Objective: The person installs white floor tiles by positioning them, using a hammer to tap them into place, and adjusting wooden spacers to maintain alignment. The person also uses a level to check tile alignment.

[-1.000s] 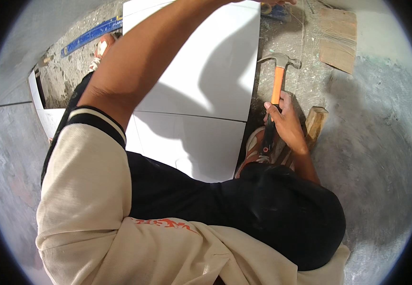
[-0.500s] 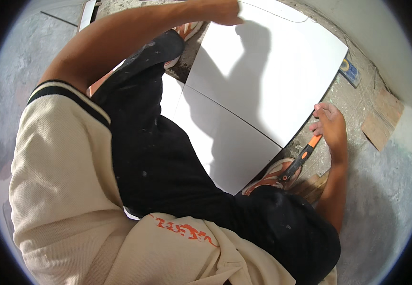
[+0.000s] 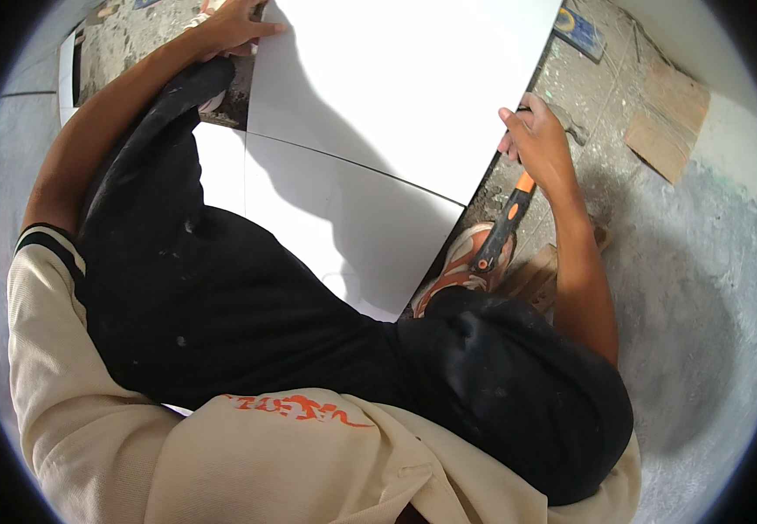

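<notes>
Head: tile (image 3: 422,74) seemingly against right hand (image 3: 539,141)

Head-worn fisheye, close above, facing down over black trousers (image 3: 518,393) toward white tiles (image 3: 413,79)

A cream shirt (image 3: 309,472) – black-banded sleeve (image 3: 51,314), orange print (image 3: 302,407) – with pale-flecked black trousers (image 3: 247,323), orange-and-white shoes (image 3: 459,264).

Free room above white tile (image 3: 405,87), hammer (image 3: 508,229), shoe (image 3: 450,271) at right
</notes>
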The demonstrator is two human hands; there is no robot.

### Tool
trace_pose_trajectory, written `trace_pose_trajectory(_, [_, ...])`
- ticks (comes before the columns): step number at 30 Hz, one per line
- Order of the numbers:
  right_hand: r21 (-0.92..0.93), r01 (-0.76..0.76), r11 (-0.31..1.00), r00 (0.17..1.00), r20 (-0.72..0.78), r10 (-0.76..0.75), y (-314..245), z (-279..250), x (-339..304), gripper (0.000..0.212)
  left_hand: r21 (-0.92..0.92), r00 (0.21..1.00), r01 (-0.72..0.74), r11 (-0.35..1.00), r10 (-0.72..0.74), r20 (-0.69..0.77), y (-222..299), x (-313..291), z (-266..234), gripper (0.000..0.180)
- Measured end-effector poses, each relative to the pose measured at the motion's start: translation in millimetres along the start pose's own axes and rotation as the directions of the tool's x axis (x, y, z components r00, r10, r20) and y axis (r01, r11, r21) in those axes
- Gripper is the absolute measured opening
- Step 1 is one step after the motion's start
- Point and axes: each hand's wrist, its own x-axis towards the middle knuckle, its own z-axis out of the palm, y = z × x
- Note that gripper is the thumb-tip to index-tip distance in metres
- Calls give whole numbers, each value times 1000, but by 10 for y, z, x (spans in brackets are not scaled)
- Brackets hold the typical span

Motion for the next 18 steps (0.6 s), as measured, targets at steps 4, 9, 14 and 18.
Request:
trace_pose_trajectory(4, [-22, 4, 1000, 1000, 7, -4, -104, -38, -56, 55, 15, 999, -37, 999, 38, -34, 50, -46, 55, 94])
trace_pose_trajectory(9, [-29, 23, 999, 1000, -7, -24, -77, -13, -55, 55, 41, 997, -55, 998, 57, -53, 69, -61, 67, 95])
trace_pose_trajectory(14, [-52, 3, 999, 1000, 15, -2, -87, -34, -42, 55, 58, 995, -55, 997, 59, -76, 91, -48, 44, 95])
trace_pose_trajectory(18, [-46, 45, 998, 998, 40, -43, -82, -13, -1, 53, 101, 999, -47, 994, 48, -6, 114, -87, 117, 90])
